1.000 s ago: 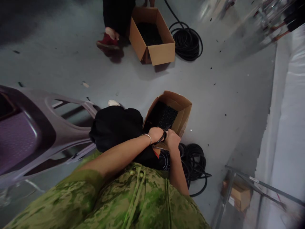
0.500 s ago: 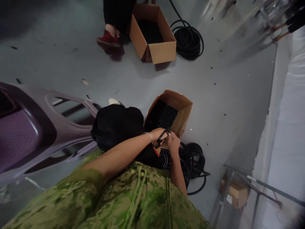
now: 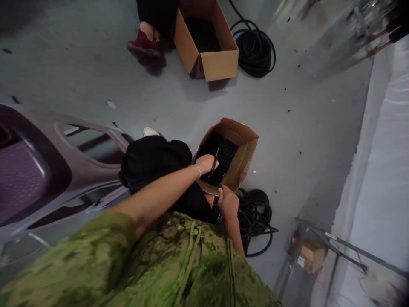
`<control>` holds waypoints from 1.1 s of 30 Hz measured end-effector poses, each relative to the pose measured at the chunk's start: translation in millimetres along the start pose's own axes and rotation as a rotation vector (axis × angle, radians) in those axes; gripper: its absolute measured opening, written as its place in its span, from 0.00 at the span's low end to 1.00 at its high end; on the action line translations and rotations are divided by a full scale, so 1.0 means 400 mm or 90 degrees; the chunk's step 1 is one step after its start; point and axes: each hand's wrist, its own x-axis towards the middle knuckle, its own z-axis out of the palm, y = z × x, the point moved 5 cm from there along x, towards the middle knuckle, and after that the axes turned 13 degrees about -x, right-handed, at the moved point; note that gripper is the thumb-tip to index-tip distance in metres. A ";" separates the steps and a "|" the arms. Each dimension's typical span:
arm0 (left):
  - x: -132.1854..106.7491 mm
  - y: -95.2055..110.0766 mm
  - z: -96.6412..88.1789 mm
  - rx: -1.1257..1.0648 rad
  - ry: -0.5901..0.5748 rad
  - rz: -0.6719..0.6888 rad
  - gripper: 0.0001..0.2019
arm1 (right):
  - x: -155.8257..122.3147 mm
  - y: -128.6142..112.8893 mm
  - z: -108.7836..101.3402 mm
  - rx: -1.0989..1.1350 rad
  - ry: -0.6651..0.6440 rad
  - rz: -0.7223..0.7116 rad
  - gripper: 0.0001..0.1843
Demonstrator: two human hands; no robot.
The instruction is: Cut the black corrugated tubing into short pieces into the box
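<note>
An open cardboard box (image 3: 246,151) holding many small black pieces stands on the grey floor by my knee. My left hand (image 3: 206,163) is closed on a black tool that looks like scissors, held over the box's near edge. My right hand (image 3: 227,202) is closed on a black hose just below the box's near corner. That hose runs down to a black coil (image 3: 257,213) on the floor to the right of my leg. My black trouser leg (image 3: 153,166) lies left of the box.
A second cardboard box (image 3: 220,64) of black pieces stands farther off, with another hose coil (image 3: 255,49) beside it and another person's red shoe (image 3: 143,44). A purple plastic chair (image 3: 47,170) is at my left. A metal rack (image 3: 319,251) with a small carton stands at lower right.
My hands, held together at the box's near edge, have parted: the left moved up over the box with the tool, the right dropped lower with the hose.
</note>
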 end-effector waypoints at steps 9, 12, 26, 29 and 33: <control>-0.008 0.026 0.087 0.143 -0.053 0.075 0.19 | 0.052 0.054 -0.005 0.273 0.079 -0.008 0.20; -0.006 0.024 0.080 0.188 -0.048 0.059 0.21 | 0.066 0.049 -0.008 0.343 0.085 -0.020 0.20; -0.017 0.031 0.080 0.229 -0.050 0.092 0.22 | 0.135 0.095 -0.018 0.302 0.098 -0.090 0.18; -0.029 0.037 0.079 0.237 -0.054 0.085 0.22 | 0.137 0.103 -0.008 0.256 0.103 -0.060 0.19; -0.046 0.049 0.077 0.248 -0.061 0.087 0.20 | 0.145 0.127 0.006 0.288 0.141 -0.009 0.19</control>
